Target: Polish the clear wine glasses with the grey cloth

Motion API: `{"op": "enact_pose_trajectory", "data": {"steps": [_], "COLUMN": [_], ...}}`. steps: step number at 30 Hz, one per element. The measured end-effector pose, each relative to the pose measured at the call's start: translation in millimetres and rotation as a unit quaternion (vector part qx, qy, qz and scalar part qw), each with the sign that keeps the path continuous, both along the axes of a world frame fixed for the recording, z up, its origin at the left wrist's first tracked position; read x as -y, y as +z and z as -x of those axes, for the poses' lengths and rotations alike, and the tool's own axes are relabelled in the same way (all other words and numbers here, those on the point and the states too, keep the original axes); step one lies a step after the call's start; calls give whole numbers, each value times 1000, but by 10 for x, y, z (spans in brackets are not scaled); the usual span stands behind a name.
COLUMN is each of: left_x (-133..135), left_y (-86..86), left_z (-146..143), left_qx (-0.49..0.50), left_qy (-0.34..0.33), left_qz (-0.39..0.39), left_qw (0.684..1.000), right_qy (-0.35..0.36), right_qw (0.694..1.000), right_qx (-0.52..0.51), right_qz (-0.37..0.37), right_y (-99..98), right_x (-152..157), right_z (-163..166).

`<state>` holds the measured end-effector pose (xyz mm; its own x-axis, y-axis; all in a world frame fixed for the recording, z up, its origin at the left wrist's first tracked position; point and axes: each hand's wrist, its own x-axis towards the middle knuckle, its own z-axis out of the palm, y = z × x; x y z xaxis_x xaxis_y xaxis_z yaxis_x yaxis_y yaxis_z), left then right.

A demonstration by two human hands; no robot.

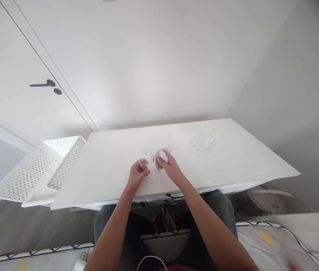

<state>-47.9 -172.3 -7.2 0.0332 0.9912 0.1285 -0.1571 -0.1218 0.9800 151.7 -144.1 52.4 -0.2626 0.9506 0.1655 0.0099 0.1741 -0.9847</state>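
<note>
Over the near middle of the white table (pixel 105 150), my left hand (pixel 138 174) is closed around the lower part of a clear glass (pixel 145 153). The glass stands upright, with its bowl above my fingers, and its base is hard to make out. Just to the right, my right hand (pixel 172 165) grips a crumpled white cloth (pixel 163 156) with a grey, shaded inner side. The cloth is beside the glass, with a small gap between them. Toward the right back of the table, several clear glasses (pixel 204 137) are grouped; their outlines are faint.
A white perforated shelf unit (pixel 63 162) adjoins the table's left end. Behind are a white wall (pixel 148 67) and a door with a black handle (pixel 43 84). My knees are under the table's front edge. A round pale object (pixel 269 201) lies low on the right.
</note>
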Motion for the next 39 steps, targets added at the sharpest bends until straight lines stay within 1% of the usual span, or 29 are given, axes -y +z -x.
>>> {"op": "enact_pose_trajectory", "data": {"steps": [4,7,10,12,13,16,19,21,22,24,25,26,27,28,29,31,33,34,35,37,39], "left_x": [-12,-14,-2,10,16,23,12,3,-1,-3,-3,-2,-1,0,1,0,-3,-5,-8,-14,-17], "left_y": [3,27,34,35,40,78,124,139,141,138,135,133,132,132,134,142,151,156,160,166,166], "left_z": [-30,-48,-48,-35,-26,1,17,20,20,17,15,14,14,15,17,24,30,30,27,12,-10], "left_qx": [54,43,13,9,15,66,131,161,171,179,181,182,182,182,182,177,171,171,171,169,159], "left_qy": [-20,-10,25,61,78,129,166,172,170,159,154,150,150,152,157,178,202,212,218,204,168], "left_qz": [-13,-15,-9,1,8,23,35,44,47,54,57,59,62,63,62,65,78,85,91,90,82], "left_qw": [998,999,1000,998,997,989,977,971,969,969,970,970,970,969,969,966,961,958,957,960,970], "right_qy": [-41,-53,-37,-6,17,88,120,107,86,20,-9,-21,-14,13,50,124,151,145,124,45,-36], "right_qw": [997,994,991,985,983,977,969,970,974,982,984,986,988,991,992,983,963,953,946,937,922], "right_qx": [34,53,57,73,87,144,181,191,192,187,177,161,145,129,111,66,1,-40,-86,-183,-260], "right_qz": [61,77,113,154,163,133,120,105,83,20,-14,-38,-43,-28,6,115,225,264,287,295,285], "right_y": [-81,-110,-94,-76,-69,-66,-82,-79,-68,-28,-2,24,47,62,66,43,-15,-48,-78,-120,-137], "right_x": [57,77,80,75,72,73,99,127,141,169,183,198,214,231,250,287,316,322,320,288,223], "right_z": [293,407,398,325,268,42,-188,-291,-324,-358,-365,-370,-375,-380,-386,-400,-413,-421,-431,-463,-515]}}
